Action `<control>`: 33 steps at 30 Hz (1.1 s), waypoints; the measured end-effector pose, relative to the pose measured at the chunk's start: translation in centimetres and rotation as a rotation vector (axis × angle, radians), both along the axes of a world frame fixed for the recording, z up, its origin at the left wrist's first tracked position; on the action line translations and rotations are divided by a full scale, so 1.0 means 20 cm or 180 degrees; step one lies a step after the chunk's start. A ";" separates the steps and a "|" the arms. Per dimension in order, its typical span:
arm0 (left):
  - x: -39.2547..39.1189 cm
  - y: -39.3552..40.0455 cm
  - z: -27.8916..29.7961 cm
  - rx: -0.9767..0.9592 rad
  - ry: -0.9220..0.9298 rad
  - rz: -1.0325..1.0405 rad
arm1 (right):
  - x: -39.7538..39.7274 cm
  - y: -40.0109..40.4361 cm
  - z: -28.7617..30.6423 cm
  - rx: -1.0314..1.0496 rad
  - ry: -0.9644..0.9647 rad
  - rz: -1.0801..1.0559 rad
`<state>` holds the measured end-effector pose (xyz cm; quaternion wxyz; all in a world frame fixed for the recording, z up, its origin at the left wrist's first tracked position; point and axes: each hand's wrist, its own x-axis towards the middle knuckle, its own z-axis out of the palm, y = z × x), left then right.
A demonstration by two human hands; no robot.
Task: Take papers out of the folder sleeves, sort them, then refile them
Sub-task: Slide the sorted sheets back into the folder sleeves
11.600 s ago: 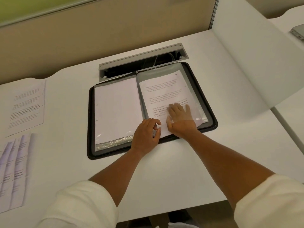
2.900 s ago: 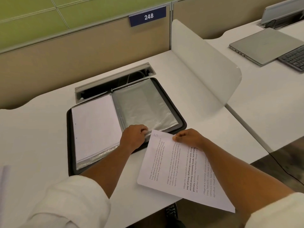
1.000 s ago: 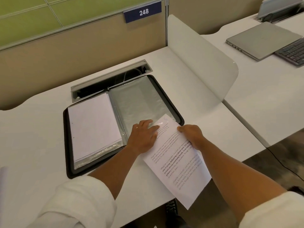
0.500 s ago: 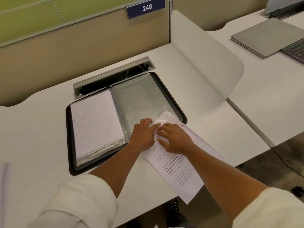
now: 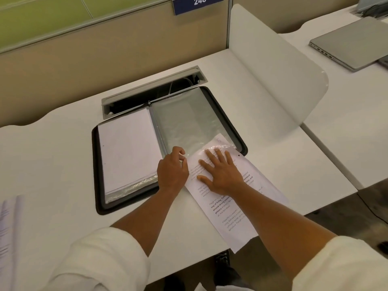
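Folder, black and zipped open, lay flat on a white desk. Its right-hand clear sleeve took the top corner of a printed sheet that angled off the desk's near edge. Right hand pressed flat, fingers spread, on the sheet; left hand pinched the sleeve's lower edge.

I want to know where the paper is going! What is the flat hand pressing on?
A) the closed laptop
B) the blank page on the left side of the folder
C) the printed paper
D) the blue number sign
C: the right hand lies flat with fingers spread on the printed paper, whose top corner sits at the mouth of the empty plastic sleeve.
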<state>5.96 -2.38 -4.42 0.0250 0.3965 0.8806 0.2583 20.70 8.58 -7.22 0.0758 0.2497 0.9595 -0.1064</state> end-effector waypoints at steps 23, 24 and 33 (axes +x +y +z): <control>-0.06 -0.16 -0.08 0.0188 -0.0078 0.0130 | -0.27 -0.14 -0.04 -0.0041 0.0440 0.0289; -0.06 -0.16 -0.08 0.0220 -0.0043 0.0079 | -0.27 -0.15 -0.05 -0.0026 0.0433 0.0228; -0.07 -0.21 -0.10 0.0310 0.0101 -0.0165 | -0.35 -0.14 -0.06 0.0011 0.0080 0.0314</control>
